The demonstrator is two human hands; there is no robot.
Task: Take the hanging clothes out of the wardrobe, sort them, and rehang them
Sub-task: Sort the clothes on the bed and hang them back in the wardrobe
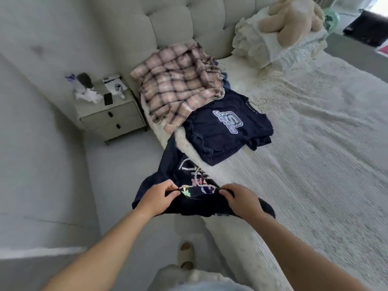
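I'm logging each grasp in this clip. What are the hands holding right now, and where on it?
Both hold a dark navy printed T-shirt on a hanger: left hand and right hand pinch its top edge near the shoulders.

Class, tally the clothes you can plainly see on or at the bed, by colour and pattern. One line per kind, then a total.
Dark navy printed T-shirts: 2, one flat on the bed, one held in both hands
Pink plaid shirts: 1
Total: 3
More fabric shows under the plaid shirt; it cannot be counted.
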